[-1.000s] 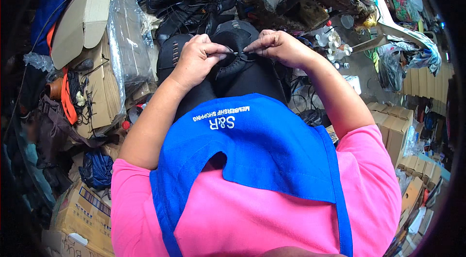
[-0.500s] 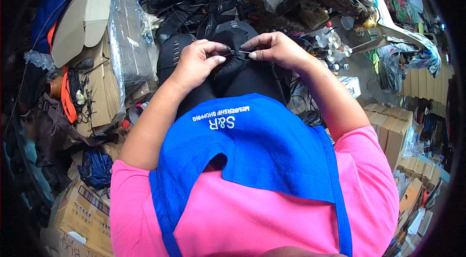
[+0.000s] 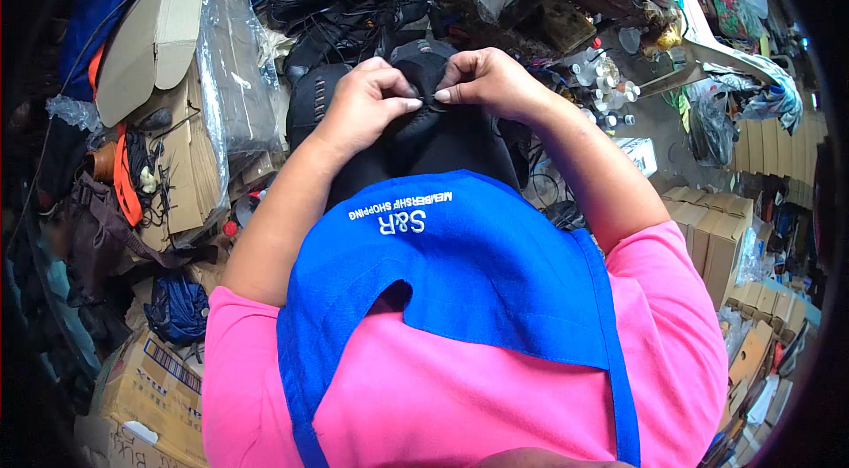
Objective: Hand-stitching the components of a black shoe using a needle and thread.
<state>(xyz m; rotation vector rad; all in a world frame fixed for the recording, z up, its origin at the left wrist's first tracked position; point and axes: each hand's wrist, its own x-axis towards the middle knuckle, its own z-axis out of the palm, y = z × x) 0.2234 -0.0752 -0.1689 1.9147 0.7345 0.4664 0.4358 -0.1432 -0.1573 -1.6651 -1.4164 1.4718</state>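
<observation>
Orange strip [image 3: 126, 189]: far left in my feed, hanging among dark bags and flattened cardboard.
Clear plastic sheet [image 3: 240, 79]: lies over cardboard, left of the forearms.
Pale-stitched black pad [image 3: 306, 107]: just beside the left hand, a row of pale stitches down it.
Left hand [image 3: 364, 107]: thumb and forefinger pinched together at the black piece; I cannot tell whether fine thread is caught too.
Black piece [image 3: 423, 72]: between the two hands, just beyond the blue apron [image 3: 469, 220], its near part hidden by fingers.
Right hand [image 3: 495, 88]: clamped in a pinch on the same piece, its tips just beside the left's.
Step in hand: close two-handed fingertip work on the piece, as I judge it.
Next move: seems to call for both pinches firm and level, so the piece does not twist.
White-capped bottles [image 3: 606, 86]: clustered right of the right hand.
Cartons [image 3: 710, 234]: stacked farther right, well apart from the work.
</observation>
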